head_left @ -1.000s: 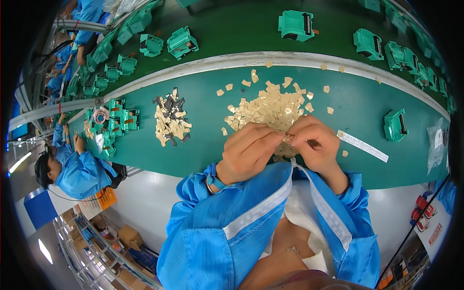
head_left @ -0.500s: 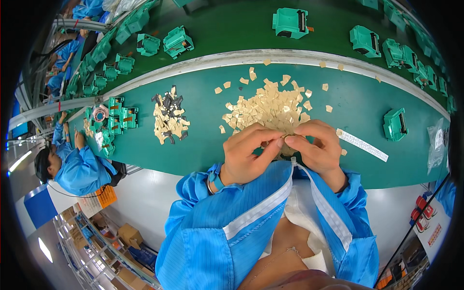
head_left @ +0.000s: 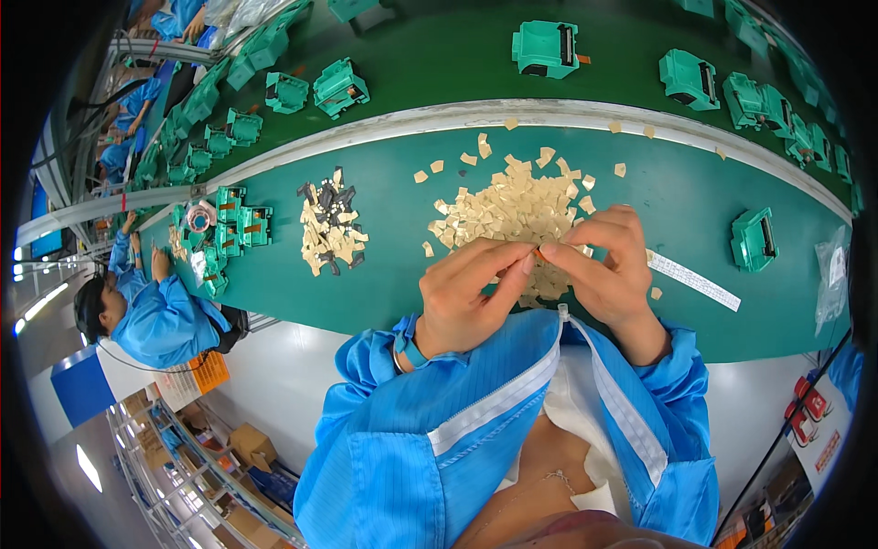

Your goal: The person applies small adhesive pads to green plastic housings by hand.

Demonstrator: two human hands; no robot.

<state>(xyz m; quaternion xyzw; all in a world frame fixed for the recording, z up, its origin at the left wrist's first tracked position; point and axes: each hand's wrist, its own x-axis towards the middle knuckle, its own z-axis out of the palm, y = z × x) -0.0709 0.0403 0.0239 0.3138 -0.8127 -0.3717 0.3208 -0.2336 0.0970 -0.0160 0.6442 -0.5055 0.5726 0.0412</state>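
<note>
Held at chest height over the near edge of the green bench point(head_left: 384, 284), just above the heap of small tan squares point(head_left: 517, 215): one tan piece, pinched between the fingertips of the left hand point(head_left: 466, 293) and the right hand point(head_left: 608, 265), thumbs and forefingers pressed together where the two hands meet (piece itself almost wholly hidden by the fingers, so exact shape not confirmed). Judged very light, thin and flexible, likely to bend or flutter away; best taken by the edges with fingertip pressure only, never squeezed flat. Liable to cling to neighbours in the heap, so separation one at a time advised. To the left of the heap, well apart, a second pile of mixed tan and dark pieces point(head_left: 329, 229). Further left, a cluster of green plastic housings point(head_left: 229, 233); one more green housing point(head_left: 754, 240) to the right, with a white strip point(head_left: 695, 279) lying between it and the right hand. Beyond the pale rail, a darker belt point(head_left: 439, 64) carrying more housings. Nothing obstructing the hands. At far left, a co-worker in a blue coat point(head_left: 151, 316), clear of the work.
</note>
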